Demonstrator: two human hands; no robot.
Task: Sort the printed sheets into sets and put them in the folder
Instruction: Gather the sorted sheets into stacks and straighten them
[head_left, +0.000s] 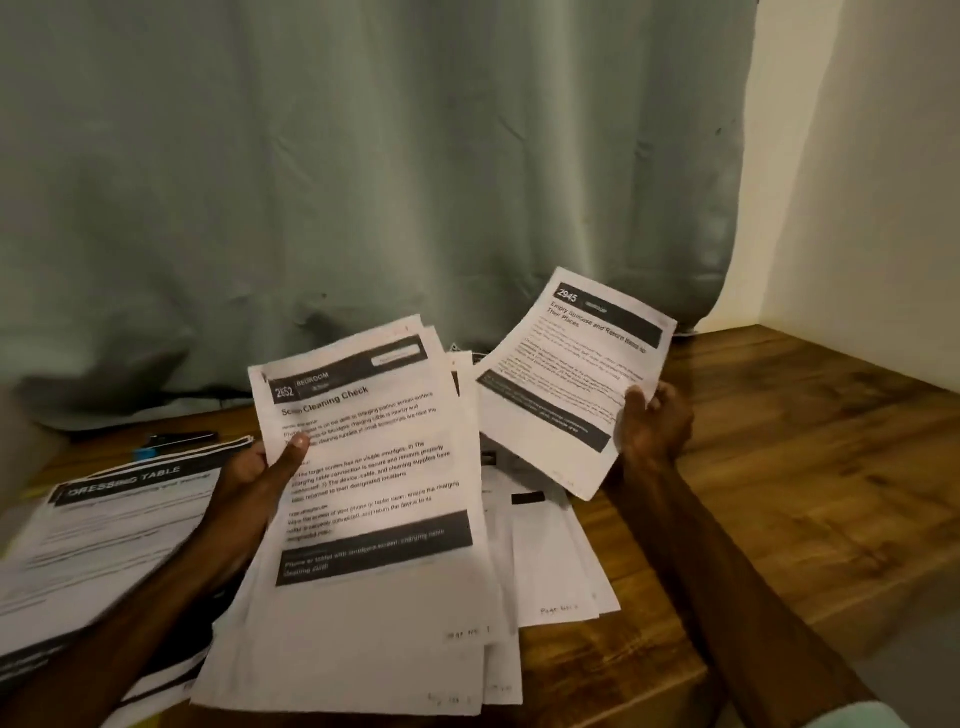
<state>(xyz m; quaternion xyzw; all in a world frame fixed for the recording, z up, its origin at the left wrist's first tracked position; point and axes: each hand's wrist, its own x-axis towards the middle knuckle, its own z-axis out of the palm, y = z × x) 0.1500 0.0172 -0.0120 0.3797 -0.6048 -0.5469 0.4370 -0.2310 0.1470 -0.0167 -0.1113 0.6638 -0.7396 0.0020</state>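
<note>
My left hand (260, 473) grips a thick stack of printed sheets (374, 499) at its left edge, thumb on top; the top sheet is headed "Screen Cleaning Check". My right hand (657, 421) pinches a single sheet (566, 374) numbered 2945 by its lower right edge, held up and tilted to the right of the stack. A separate pile headed "Dressing Table" (114, 514) lies on the table at the left. More loose sheets (550, 561) lie beneath the held stack. No folder is visible.
The wooden table (779, 467) stretches right and toward the front edge. A grey-green curtain (363, 182) hangs behind, and a cream wall (857, 182) stands at the right. A dark pen-like object with a blue part (171, 441) lies at the back left.
</note>
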